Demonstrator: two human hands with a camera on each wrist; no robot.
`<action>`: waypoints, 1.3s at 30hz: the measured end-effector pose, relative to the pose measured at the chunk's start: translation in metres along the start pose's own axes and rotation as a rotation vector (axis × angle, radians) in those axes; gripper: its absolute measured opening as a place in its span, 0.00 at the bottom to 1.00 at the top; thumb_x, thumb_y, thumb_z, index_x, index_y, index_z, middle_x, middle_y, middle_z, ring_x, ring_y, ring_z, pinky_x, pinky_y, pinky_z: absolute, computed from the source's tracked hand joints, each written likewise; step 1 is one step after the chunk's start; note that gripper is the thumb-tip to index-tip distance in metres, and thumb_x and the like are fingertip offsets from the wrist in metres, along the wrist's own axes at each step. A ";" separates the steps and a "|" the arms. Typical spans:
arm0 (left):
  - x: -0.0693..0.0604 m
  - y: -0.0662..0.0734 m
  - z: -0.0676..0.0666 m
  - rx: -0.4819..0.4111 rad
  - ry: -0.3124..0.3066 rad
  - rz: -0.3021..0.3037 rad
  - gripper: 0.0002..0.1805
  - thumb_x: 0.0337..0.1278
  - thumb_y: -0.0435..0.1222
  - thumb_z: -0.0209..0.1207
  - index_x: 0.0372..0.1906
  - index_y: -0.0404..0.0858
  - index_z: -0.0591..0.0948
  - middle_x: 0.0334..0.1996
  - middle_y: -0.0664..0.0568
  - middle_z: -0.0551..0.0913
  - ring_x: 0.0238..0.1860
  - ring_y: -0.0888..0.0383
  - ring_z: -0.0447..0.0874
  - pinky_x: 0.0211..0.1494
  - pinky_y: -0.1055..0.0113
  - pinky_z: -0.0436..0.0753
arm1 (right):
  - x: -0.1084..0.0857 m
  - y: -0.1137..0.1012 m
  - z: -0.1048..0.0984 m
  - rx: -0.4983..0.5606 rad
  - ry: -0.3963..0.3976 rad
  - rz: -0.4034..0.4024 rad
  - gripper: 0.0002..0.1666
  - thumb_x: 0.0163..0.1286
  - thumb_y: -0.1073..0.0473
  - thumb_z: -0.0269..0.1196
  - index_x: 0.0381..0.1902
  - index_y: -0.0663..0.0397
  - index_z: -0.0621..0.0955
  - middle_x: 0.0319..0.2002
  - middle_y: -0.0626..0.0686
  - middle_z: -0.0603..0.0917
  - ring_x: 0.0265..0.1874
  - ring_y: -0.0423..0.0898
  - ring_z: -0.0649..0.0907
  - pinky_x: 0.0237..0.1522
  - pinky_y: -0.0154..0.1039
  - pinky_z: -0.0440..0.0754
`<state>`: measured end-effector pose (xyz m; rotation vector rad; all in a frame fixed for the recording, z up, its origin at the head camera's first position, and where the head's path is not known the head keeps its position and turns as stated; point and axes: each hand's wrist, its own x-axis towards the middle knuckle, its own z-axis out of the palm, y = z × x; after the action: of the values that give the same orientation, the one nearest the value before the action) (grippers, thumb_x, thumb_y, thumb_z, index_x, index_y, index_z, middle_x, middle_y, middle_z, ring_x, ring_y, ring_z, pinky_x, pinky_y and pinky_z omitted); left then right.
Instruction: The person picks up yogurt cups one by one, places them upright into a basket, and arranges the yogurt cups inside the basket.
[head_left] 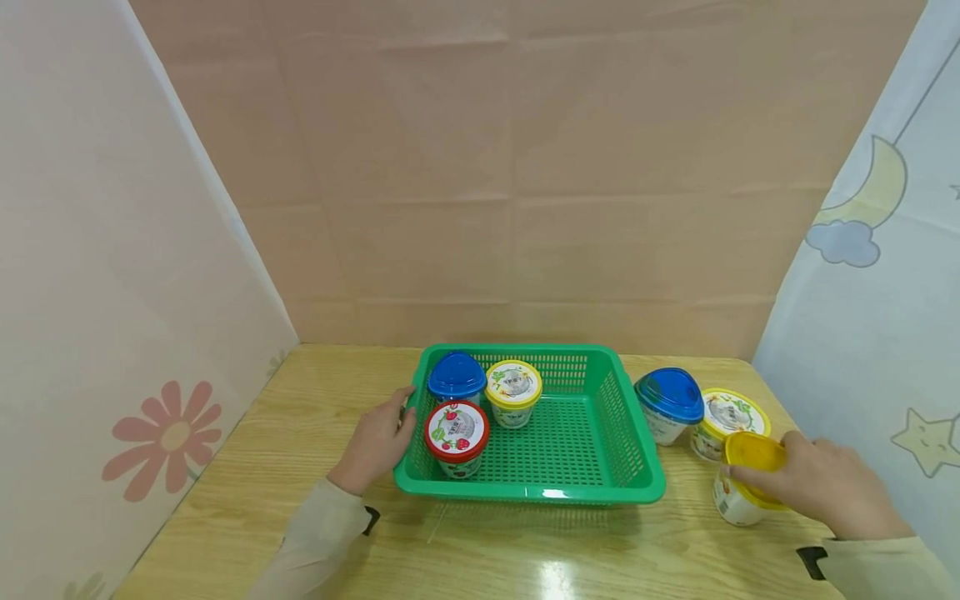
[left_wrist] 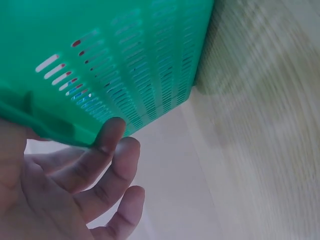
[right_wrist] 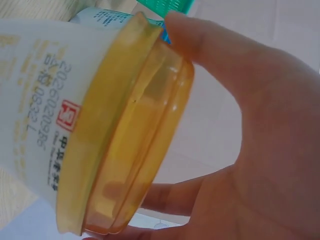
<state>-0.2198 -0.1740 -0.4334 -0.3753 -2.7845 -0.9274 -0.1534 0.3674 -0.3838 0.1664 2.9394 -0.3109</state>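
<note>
At the basket's left side my left hand (head_left: 381,440) holds the rim of the green plastic basket (head_left: 528,493); in the left wrist view its fingers (left_wrist: 102,175) curl at the rim. Inside, to the left, stand a cup with a blue domed lid (head_left: 456,375), a red-rimmed yogurt cup (head_left: 457,432) and a yellow-rimmed yogurt cup (head_left: 513,387). On the right my right hand (head_left: 834,485) grips a yogurt cup with a yellow domed lid (head_left: 750,454). Thumb and fingers span the lid in the right wrist view, where the white printed side (right_wrist: 40,100) shows tilted.
Just right of the basket stand another blue-lidded cup (head_left: 670,404) and a yellow-rimmed cup (head_left: 726,421), close behind the held one. The wooden table (head_left: 315,400) meets a beige backdrop (head_left: 510,167), with patterned cloths (head_left: 97,250) at both sides.
</note>
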 end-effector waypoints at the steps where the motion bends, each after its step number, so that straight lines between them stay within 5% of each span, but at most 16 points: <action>1: 0.000 -0.001 -0.001 0.000 -0.006 -0.007 0.24 0.74 0.35 0.51 0.70 0.32 0.70 0.24 0.56 0.77 0.20 0.64 0.72 0.21 0.69 0.72 | 0.000 0.000 0.000 0.006 -0.009 0.007 0.54 0.58 0.21 0.60 0.42 0.75 0.71 0.25 0.55 0.74 0.24 0.51 0.74 0.23 0.44 0.69; 8: 0.001 -0.005 -0.003 0.022 -0.020 0.003 0.24 0.74 0.37 0.53 0.69 0.34 0.71 0.32 0.54 0.83 0.25 0.65 0.75 0.23 0.70 0.75 | -0.002 0.002 0.001 0.024 -0.042 0.032 0.54 0.57 0.20 0.60 0.39 0.73 0.70 0.25 0.54 0.73 0.24 0.51 0.74 0.23 0.44 0.69; 19: -0.001 -0.002 -0.004 0.041 -0.034 -0.003 0.24 0.73 0.36 0.53 0.69 0.32 0.70 0.27 0.56 0.79 0.23 0.64 0.73 0.22 0.69 0.72 | -0.003 -0.003 -0.004 0.018 -0.002 0.020 0.57 0.57 0.20 0.60 0.42 0.76 0.71 0.26 0.56 0.74 0.24 0.52 0.74 0.23 0.44 0.69; 39: -0.002 -0.002 -0.003 0.011 -0.048 -0.035 0.26 0.75 0.38 0.53 0.71 0.33 0.69 0.29 0.54 0.81 0.24 0.64 0.74 0.23 0.68 0.74 | -0.018 -0.022 -0.032 -0.024 0.261 -0.077 0.58 0.59 0.22 0.61 0.49 0.81 0.72 0.27 0.62 0.77 0.22 0.54 0.74 0.18 0.43 0.69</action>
<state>-0.2182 -0.1774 -0.4325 -0.3520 -2.8470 -0.9220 -0.1443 0.3516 -0.3457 0.0967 3.2124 -0.2844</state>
